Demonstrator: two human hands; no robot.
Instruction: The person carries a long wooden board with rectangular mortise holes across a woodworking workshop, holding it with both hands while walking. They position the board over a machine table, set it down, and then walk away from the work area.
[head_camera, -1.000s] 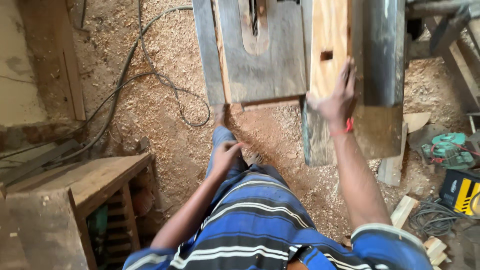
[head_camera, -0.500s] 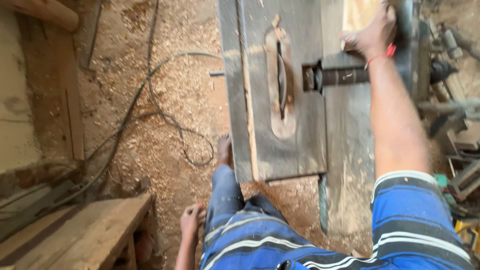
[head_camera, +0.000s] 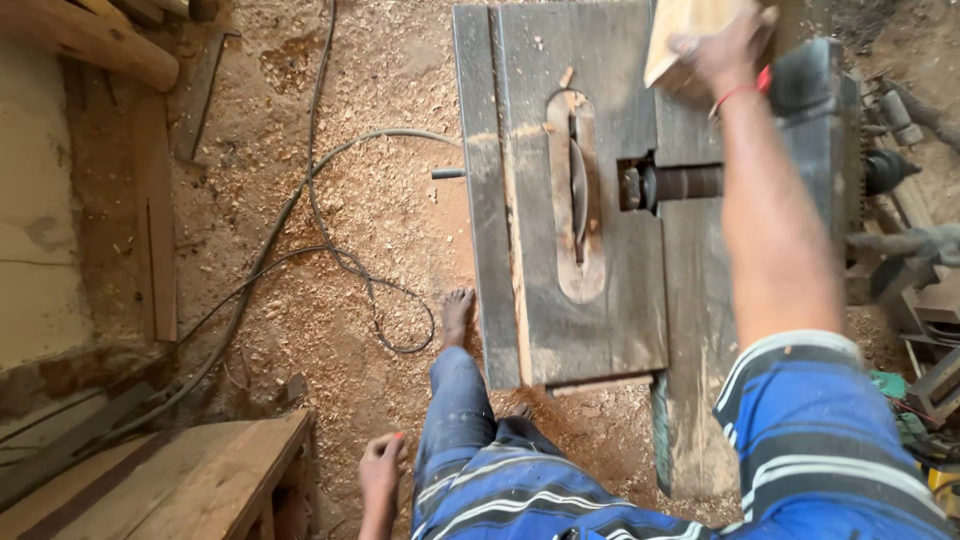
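Note:
My right hand (head_camera: 722, 48) reaches far over the table saw (head_camera: 530, 250) and grips a pale wooden board (head_camera: 682, 30) at the table's far end; a red band circles the wrist. The saw blade (head_camera: 578, 190) stands in its slot in the middle of the worn grey top. My left hand (head_camera: 380, 470) hangs low at my side beside my jeans, fingers loosely curled, holding nothing, close to a wooden bench (head_camera: 180, 480).
Sawdust covers the dirt floor. Black cables (head_camera: 330, 250) snake across it left of the saw. My bare foot (head_camera: 456, 315) stands by the saw's near left corner. Logs and planks (head_camera: 100, 40) lie at the upper left. Machine parts (head_camera: 900, 260) crowd the right side.
My right hand has pushed the board farther along the saw table, away from me. My view has shifted forward over the saw. My left hand dropped from my lap to my side.

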